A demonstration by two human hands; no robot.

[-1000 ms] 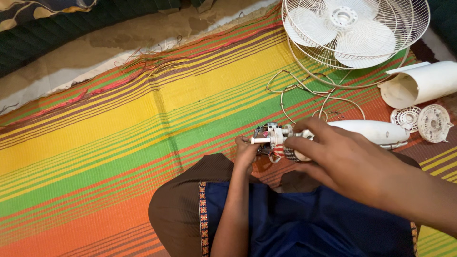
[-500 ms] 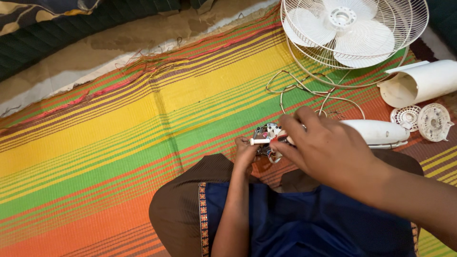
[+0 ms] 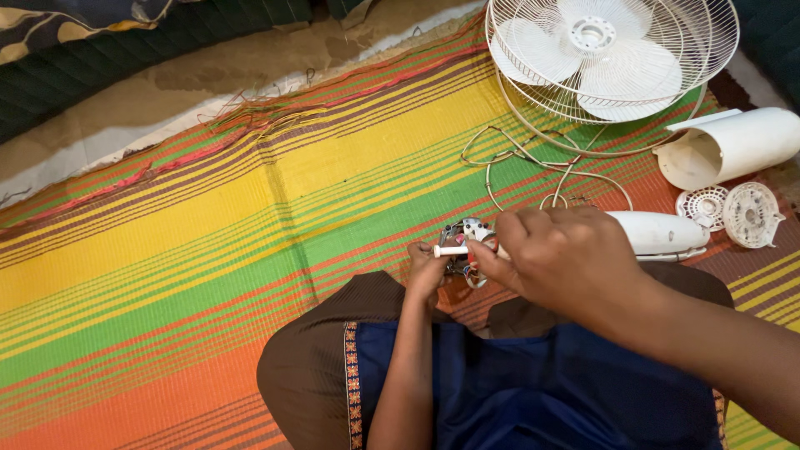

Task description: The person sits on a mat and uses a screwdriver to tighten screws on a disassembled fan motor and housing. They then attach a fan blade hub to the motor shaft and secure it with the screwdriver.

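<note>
The single head camera looks steeply down over the person's lap, close to both hands, facing out across a striped mat toward what looks like bedding along the top edge.

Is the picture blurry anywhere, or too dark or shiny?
Head view: soft, even light with no glare; the striped mat and fan cage look sharp; the right hand close to the camera looks slightly soft; the dark cloth at top left is dim; straight stripes curve a little near the edges.

Soft, even indoor light, no glare, faint shadows under the fan guard, sharp focus throughout, dim top-left corner, mild wide-angle bending at edges
</note>
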